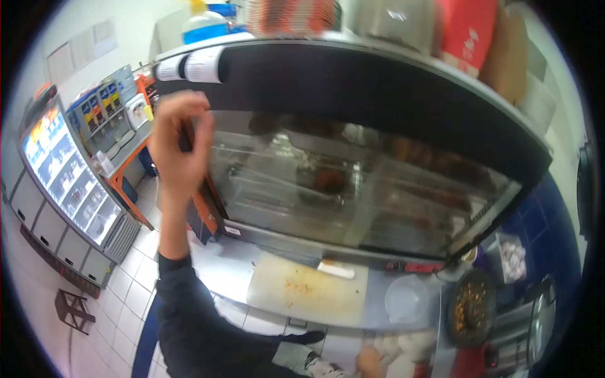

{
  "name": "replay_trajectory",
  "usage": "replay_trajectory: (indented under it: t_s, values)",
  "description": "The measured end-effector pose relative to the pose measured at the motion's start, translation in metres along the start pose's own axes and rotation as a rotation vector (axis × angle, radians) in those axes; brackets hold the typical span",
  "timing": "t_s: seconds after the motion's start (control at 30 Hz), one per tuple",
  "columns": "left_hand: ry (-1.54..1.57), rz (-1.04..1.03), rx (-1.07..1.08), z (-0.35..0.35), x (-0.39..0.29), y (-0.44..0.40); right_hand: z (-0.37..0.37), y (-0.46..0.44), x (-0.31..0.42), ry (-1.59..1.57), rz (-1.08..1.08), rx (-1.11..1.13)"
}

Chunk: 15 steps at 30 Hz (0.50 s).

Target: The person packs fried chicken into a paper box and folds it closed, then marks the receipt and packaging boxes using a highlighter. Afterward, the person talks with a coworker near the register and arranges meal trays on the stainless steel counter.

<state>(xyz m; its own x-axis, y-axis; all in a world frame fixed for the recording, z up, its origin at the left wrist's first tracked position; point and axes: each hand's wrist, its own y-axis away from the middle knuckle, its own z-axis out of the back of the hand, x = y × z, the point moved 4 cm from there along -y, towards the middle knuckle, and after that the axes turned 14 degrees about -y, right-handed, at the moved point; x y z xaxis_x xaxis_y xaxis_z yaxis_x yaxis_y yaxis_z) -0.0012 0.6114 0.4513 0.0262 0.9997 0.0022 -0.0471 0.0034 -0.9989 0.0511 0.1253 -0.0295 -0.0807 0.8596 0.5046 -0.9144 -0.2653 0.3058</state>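
Observation:
My left hand (178, 142) is raised at the left end of a glass-fronted food display case (378, 88). Its fingers curl toward the thumb in a pinch, in front of the case's upper left corner; what they hold, if anything, is too blurred to make out. At the bottom edge, my right hand (370, 362) shows only in part, smeared, beside several pale rounded items (409, 343) that I cannot name. A cutting board (305, 290) with brown crumbs lies below the case. On its far edge rests a white-handled knife (337, 270).
Right of the board are a translucent bowl (406, 299) and a dark pan (471, 309) of browned pieces. A spray bottle (205, 25) and a red box (469, 31) stand on the case. A lit drinks fridge (72, 170) and a small stool (74, 310) are at left.

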Motion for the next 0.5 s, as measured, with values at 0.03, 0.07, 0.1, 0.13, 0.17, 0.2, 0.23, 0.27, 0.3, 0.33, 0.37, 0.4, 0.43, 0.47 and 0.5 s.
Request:
replay_trajectory:
  t_s: [0.03, 0.07, 0.1, 0.13, 0.17, 0.2, 0.23, 0.27, 0.3, 0.33, 0.37, 0.4, 0.43, 0.47, 0.5]
  values:
    - [-0.1, -0.047, -0.002, 0.014, 0.015, -0.027, -0.015, 0.009, 0.009, -0.063, -0.016, 0.097]
    - [-0.1, 0.015, 0.007, 0.023, 0.023, -0.056, -0.03, 0.017, 0.021, -0.118, -0.047, 0.21]
    - [-0.095, 0.067, 0.018, 0.027, 0.034, -0.085, -0.044, 0.022, 0.037, -0.156, -0.072, 0.305]
    - [-0.187, -0.078, 0.057, 0.026, 0.053, -0.112, -0.057, 0.025, 0.053, -0.187, -0.085, 0.377]
    - [-0.275, -0.218, 0.1, 0.022, 0.074, -0.137, -0.065, 0.027, 0.068, -0.187, -0.094, 0.428]
    - [-0.266, -0.318, 0.18, 0.008, 0.091, -0.157, -0.084, 0.027, 0.069, -0.149, 0.062, 0.344]
    - [-0.25, -0.419, 0.263, -0.013, 0.103, -0.173, -0.087, 0.028, 0.085, -0.163, 0.056, 0.344]
    - [-0.232, -0.457, 0.42, -0.044, 0.122, -0.185, -0.081, 0.026, 0.112, -0.122, 0.108, 0.367]
    - [-0.211, -0.491, 0.57, -0.067, 0.122, -0.187, -0.075, 0.024, 0.133, -0.076, 0.158, 0.384]
    - [-0.389, -0.57, 0.693, -0.094, 0.121, -0.186, -0.067, 0.019, 0.15, -0.075, 0.294, 0.275]
    - [-0.571, -0.65, 0.808, -0.115, 0.11, -0.187, -0.061, 0.016, 0.171, -0.071, 0.427, 0.159]
    - [-0.581, -0.557, 0.92, -0.13, 0.108, -0.191, -0.05, 0.016, 0.201, -0.074, 0.412, 0.134]
    - [-0.587, -0.463, 1.032, -0.14, 0.109, -0.194, -0.028, 0.018, 0.236, -0.214, 0.554, -0.026]
    - [-0.565, -0.476, 1.015, -0.148, 0.113, -0.197, -0.009, 0.021, 0.264, -0.349, 0.696, -0.19]
    - [-0.582, -0.464, 1.065, -0.161, 0.119, -0.196, -0.008, 0.016, 0.278, -0.351, 0.68, -0.213]
